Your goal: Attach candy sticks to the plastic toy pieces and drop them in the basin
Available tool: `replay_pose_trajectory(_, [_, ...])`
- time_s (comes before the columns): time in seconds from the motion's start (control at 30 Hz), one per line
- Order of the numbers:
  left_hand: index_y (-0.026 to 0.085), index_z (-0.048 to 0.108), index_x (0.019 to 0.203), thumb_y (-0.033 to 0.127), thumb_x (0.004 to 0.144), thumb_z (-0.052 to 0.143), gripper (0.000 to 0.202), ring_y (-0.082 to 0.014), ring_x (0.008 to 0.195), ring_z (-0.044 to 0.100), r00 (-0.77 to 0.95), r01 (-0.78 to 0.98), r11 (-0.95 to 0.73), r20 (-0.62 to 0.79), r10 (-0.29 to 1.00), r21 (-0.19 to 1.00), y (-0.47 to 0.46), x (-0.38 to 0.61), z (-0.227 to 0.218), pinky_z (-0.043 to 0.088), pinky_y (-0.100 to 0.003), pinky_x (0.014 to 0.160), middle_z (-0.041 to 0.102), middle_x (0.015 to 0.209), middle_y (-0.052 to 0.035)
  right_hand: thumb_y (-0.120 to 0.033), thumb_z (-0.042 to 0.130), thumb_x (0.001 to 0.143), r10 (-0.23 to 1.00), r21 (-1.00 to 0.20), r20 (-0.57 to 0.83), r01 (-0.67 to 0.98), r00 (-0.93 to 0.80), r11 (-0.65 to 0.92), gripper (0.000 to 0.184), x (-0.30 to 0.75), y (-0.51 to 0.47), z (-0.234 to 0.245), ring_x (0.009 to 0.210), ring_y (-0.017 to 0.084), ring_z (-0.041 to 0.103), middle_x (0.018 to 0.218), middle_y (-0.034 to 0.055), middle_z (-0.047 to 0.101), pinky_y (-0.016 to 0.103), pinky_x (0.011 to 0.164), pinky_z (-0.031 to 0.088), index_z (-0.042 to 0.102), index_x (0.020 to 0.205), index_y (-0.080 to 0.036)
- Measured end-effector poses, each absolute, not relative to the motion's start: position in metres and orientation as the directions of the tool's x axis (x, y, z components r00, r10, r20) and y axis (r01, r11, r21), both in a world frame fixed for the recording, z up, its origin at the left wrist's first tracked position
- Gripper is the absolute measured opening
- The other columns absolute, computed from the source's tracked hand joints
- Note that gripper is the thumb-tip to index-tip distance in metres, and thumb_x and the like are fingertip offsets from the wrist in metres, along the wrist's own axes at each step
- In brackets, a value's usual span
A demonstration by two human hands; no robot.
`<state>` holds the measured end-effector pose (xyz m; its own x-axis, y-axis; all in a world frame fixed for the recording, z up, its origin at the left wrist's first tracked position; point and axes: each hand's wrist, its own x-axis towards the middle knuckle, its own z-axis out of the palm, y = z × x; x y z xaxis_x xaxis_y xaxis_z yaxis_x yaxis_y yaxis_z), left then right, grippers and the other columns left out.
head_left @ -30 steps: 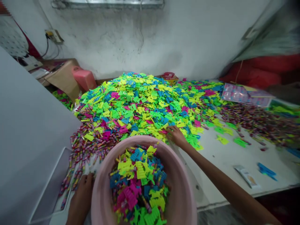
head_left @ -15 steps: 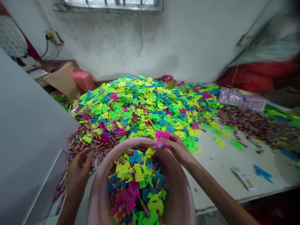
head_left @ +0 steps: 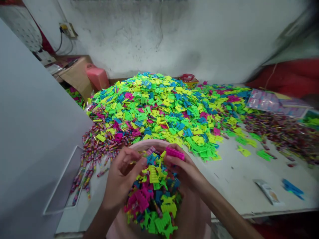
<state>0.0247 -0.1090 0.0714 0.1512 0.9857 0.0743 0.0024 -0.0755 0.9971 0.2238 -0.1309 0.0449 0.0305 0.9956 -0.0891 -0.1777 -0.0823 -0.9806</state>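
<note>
My right hand (head_left: 185, 171) pinches a pink plastic comb piece (head_left: 174, 153) over a pink basin (head_left: 196, 215). The basin holds many small plastic pieces in pink, yellow, green and blue (head_left: 154, 196). My left hand (head_left: 122, 176) hovers over the basin's left side, fingers curled toward the pink piece, perhaps gripping a small wrapped stick; I cannot be sure. Behind the basin rises a big heap of the same coloured plastic pieces (head_left: 161, 106) on the white table (head_left: 239, 179).
Small wrapped sticks (head_left: 99, 149) lie along the heap's left edge and at the right (head_left: 281, 132). A sachet (head_left: 269, 192) and a blue piece (head_left: 291, 187) lie on the table's right. A grey panel (head_left: 30, 132), a cardboard box (head_left: 77, 74) and a pink stool (head_left: 98, 76) stand at left.
My right hand lifted a pink piece from the heap and brought it over the basin. My left hand came up from the sticks beside the basin to meet it.
</note>
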Motion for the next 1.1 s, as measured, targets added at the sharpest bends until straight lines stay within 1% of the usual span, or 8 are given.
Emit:
replay_pose_trajectory(0.1, [0.023,0.069,0.106,0.033,0.093,0.065,0.017,-0.0187,0.097,0.071,0.224,0.056,-0.148,0.132,0.966,0.987,-0.113,0.029,0.071,0.059,-0.023,0.072,0.073,0.109,-0.0055,-0.039,0.074,0.085,0.971,-0.900,-0.214,-0.364,-0.110,-0.239,0.030,0.226,-0.132,0.046,0.056,0.013,0.060,0.076,-0.0008,0.064,0.021,0.043,0.046,0.061,0.106,-0.023])
replay_pose_trajectory(0.17, [0.026,0.071,0.113,0.032,0.097,0.060,0.021,-0.0211,0.111,0.068,0.290,0.101,-0.217,0.180,0.940,0.971,-0.115,0.030,0.071,0.060,-0.025,0.079,0.070,0.123,-0.0060,-0.040,0.076,0.084,0.974,-0.919,-0.185,-0.328,-0.127,-0.217,0.027,0.227,-0.134,0.046,0.062,0.014,0.064,0.083,0.0022,0.069,0.022,0.047,0.049,0.067,0.101,-0.021])
replay_pose_trajectory(0.23, [0.028,0.073,0.110,0.031,0.097,0.060,0.018,-0.0208,0.112,0.068,0.316,0.159,-0.279,0.219,0.923,0.947,-0.117,0.030,0.071,0.061,-0.026,0.081,0.071,0.120,-0.0046,-0.040,0.076,0.085,0.988,-0.962,-0.129,-0.231,-0.090,-0.147,0.022,0.228,-0.137,0.047,0.068,0.016,0.066,0.084,0.0037,0.071,0.024,0.054,0.051,0.071,0.094,-0.020])
replay_pose_trajectory(0.33, [0.027,0.072,0.105,0.029,0.094,0.067,0.013,-0.0182,0.099,0.072,0.262,0.286,-0.387,0.317,0.911,0.877,-0.123,0.033,0.071,0.061,-0.026,0.080,0.075,0.107,-0.0022,-0.042,0.075,0.087,0.998,-0.995,-0.061,-0.075,-0.022,-0.062,0.022,0.227,-0.142,0.049,0.065,0.015,0.064,0.072,0.0012,0.069,0.024,0.059,0.051,0.072,0.086,-0.020])
replay_pose_trajectory(0.43, [0.026,0.070,0.106,0.027,0.093,0.068,0.013,-0.0157,0.086,0.074,0.250,0.411,-0.518,0.453,0.855,0.750,-0.129,0.038,0.071,0.060,-0.027,0.081,0.078,0.101,-0.0010,-0.043,0.073,0.089,0.998,-0.996,0.021,0.093,0.051,0.016,0.024,0.226,-0.149,0.052,0.069,0.016,0.064,0.076,0.0012,0.068,0.025,0.062,0.052,0.070,0.082,-0.021])
replay_pose_trajectory(0.63, [0.026,0.063,0.116,0.016,0.095,0.064,0.023,-0.0158,0.099,0.073,0.387,0.496,-0.699,0.589,0.709,0.516,-0.135,0.043,0.074,0.054,-0.031,0.098,0.077,0.105,-0.0003,-0.041,0.060,0.098,0.995,-0.970,0.090,0.229,0.038,0.079,0.017,0.225,-0.159,0.056,0.075,0.017,0.066,0.083,-0.0003,0.068,0.027,0.071,0.056,0.061,0.101,-0.025])
replay_pose_trajectory(0.97, [0.021,0.059,0.128,0.010,0.093,0.064,0.037,-0.0178,0.110,0.070,0.447,0.537,-0.782,0.679,0.582,0.316,-0.136,0.041,0.066,0.050,-0.032,0.106,0.075,0.115,-0.0059,-0.031,0.057,0.100,0.949,-0.841,0.308,0.483,0.062,0.242,0.010,0.224,-0.168,0.059,0.071,0.016,0.069,0.091,0.0011,0.073,0.025,0.074,0.054,0.062,0.105,-0.025])
replay_pose_trajectory(1.1, [0.024,0.063,0.117,0.014,0.093,0.066,0.026,-0.0146,0.093,0.074,0.382,0.551,-0.732,0.659,0.648,0.400,-0.138,0.043,0.069,0.055,-0.027,0.095,0.078,0.104,-0.0014,-0.029,0.059,0.099,0.943,-0.835,0.323,0.494,0.082,0.243,0.007,0.223,-0.168,0.062,0.078,0.017,0.071,0.092,0.0005,0.074,0.025,0.075,0.055,0.063,0.104,-0.025])
